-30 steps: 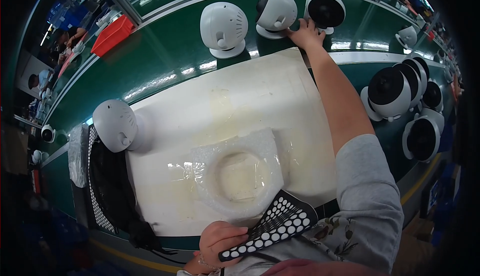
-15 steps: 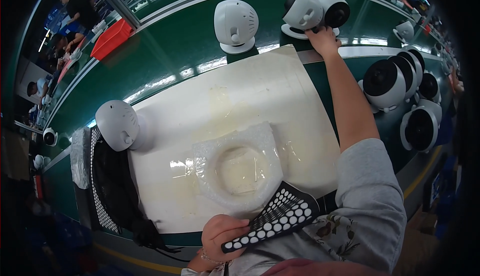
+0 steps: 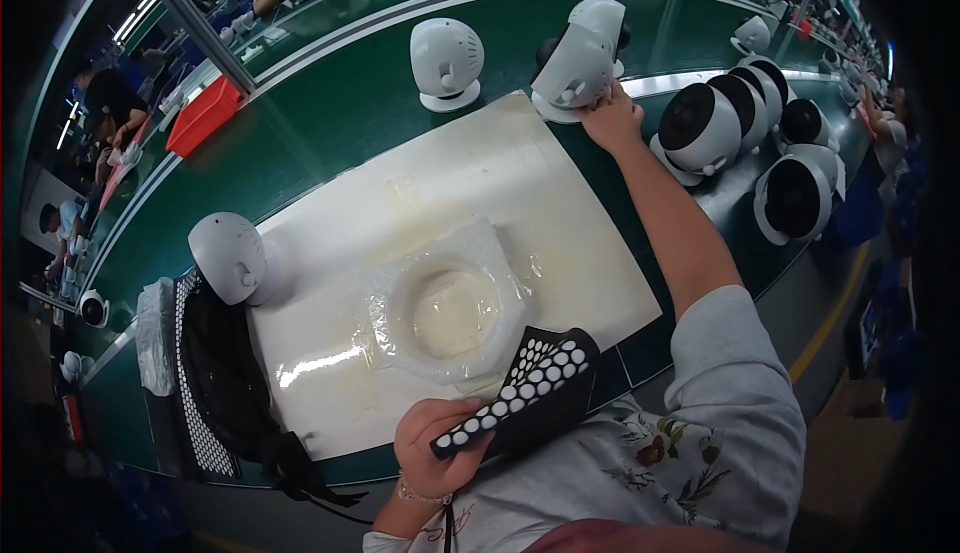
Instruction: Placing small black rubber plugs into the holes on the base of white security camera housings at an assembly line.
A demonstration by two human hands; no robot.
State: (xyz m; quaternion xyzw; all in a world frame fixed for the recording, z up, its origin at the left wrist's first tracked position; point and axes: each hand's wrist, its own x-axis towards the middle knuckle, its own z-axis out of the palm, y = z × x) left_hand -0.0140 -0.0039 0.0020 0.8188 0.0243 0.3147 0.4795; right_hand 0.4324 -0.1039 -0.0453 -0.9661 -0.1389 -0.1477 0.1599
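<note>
In my left hand (image 3: pixel 437 448), close to my body, is a black flared strip (image 3: pixel 520 398) covered with white round dots; the fingers wrap round its narrow end. My right arm reaches far forward. The fingers of my right hand (image 3: pixel 612 118) are closed at the lower right side of a white rounded device (image 3: pixel 578 65) with a black face and a round base. Its far-side fingers are partly hidden. Just behind it stands a second such device (image 3: pixel 600 18). Between my hands lies a clear plastic-wrapped foam piece (image 3: pixel 385 308) with a round hollow, on a pale board (image 3: pixel 330 383).
One white device (image 3: pixel 447 61) stands beyond the board, another (image 3: pixel 228 258) at its left edge. Several black-faced ones (image 3: pixel 795 198) cluster at right. A black cloth (image 3: pixel 222 343) and wrapped packet (image 3: pixel 156 333) lie at left. A red bin (image 3: pixel 205 116) and people are farther off.
My right hand has drawn the white rounded device a little nearer, away from the one behind it. My left hand keeps the dotted strip. The whole view has shifted slightly.
</note>
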